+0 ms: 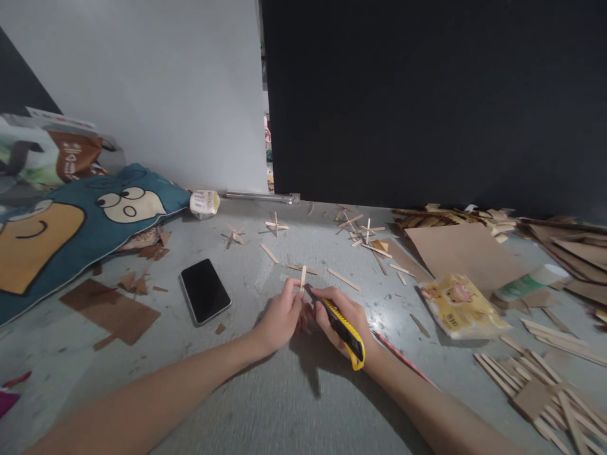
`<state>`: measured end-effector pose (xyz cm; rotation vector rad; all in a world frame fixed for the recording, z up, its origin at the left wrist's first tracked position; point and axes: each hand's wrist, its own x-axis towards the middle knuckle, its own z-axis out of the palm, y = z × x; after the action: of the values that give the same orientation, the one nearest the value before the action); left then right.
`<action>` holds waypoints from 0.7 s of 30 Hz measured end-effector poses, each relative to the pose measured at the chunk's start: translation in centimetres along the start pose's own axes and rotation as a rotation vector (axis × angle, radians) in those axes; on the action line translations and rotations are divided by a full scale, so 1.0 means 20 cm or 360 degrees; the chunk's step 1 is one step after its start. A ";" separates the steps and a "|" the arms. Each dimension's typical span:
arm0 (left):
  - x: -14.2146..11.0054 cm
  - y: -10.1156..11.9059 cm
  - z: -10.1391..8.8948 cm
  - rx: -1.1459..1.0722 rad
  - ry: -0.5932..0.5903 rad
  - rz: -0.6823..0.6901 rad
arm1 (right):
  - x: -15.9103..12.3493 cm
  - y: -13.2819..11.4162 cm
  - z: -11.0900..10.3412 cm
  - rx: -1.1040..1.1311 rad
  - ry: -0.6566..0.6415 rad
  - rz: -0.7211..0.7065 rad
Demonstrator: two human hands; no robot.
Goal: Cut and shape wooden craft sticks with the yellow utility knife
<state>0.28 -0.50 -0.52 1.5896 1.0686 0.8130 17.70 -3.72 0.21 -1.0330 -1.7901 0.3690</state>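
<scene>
Near the middle of the table, my left hand (pixel 281 316) is closed on a pale wooden craft stick (pixel 303 277), which points upward from the fingertips. My right hand (pixel 345 319) grips a yellow and black utility knife (pixel 345 332). Its tip end lies close beside the stick; whether the blade touches the wood I cannot tell. Just beyond my hands lie loose sticks, one at the right (pixel 344 279) and one farther left (pixel 269 253). Small crossed-stick pieces stand farther back, among them one at centre (pixel 276 225) and one at left (pixel 234 236).
A black phone (pixel 205 291) lies left of my hands, near brown cardboard scraps (pixel 114 309) and a blue cushion (pixel 137 202). At right are a yellow tissue pack (pixel 462 306), a green-white tube (pixel 533 281), a red pencil (pixel 403 358) and a pile of sticks (pixel 573 411). Panels stand behind.
</scene>
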 end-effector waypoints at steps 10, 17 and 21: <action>-0.01 0.00 0.00 0.0297 0.0027 0.0007 | -0.03 -0.01 0.02 0.0026 0.0052 0.0065; -0.01 0.03 0.01 -0.0178 0.0044 -0.0004 | -0.02 0.01 0.02 0.0218 0.0094 0.0323; 0.00 0.03 0.01 -0.0304 0.0059 -0.0061 | -0.02 0.02 0.02 0.0251 0.0088 0.0330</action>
<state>0.64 -0.68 -0.07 1.3950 1.0132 0.8945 17.53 -3.77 -0.46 -1.1079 -1.5823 0.5939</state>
